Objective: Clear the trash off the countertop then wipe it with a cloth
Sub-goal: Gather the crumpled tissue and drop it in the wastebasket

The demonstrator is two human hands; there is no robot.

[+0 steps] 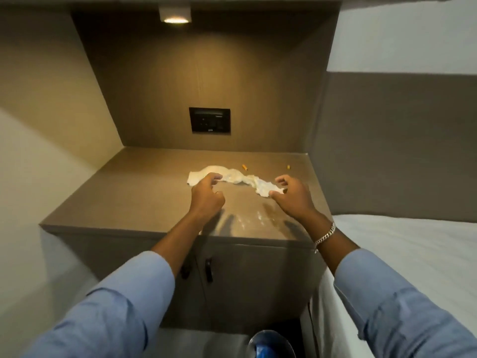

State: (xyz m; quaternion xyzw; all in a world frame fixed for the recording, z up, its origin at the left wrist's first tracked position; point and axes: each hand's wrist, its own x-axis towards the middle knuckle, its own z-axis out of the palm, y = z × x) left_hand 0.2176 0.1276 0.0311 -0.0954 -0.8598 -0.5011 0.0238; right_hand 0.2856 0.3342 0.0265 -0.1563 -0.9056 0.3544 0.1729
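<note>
A crumpled white cloth (240, 179) lies stretched in a wavy strip across the middle of the brown countertop (144, 192). My left hand (206, 196) hovers at the cloth's left part, fingers curled and apart, with the index fingertip over its near edge. At the strip's right end is my right hand (293, 196), fingers spread, thumb touching the cloth's tip. Neither hand closes around it. Two small orange bits of trash lie behind the cloth: one (244, 166) near the middle, the other (288, 166) further right. A pale powdery smear (258, 217) marks the counter near its front edge.
The counter sits in a wood-lined niche with a black socket panel (209, 120) on the back wall and a lamp (175, 20) above. Below are cabinet doors with black handles (208, 270). A white-sheeted bed (413, 254) adjoins on the right. A blue round object (269, 344) stands on the floor.
</note>
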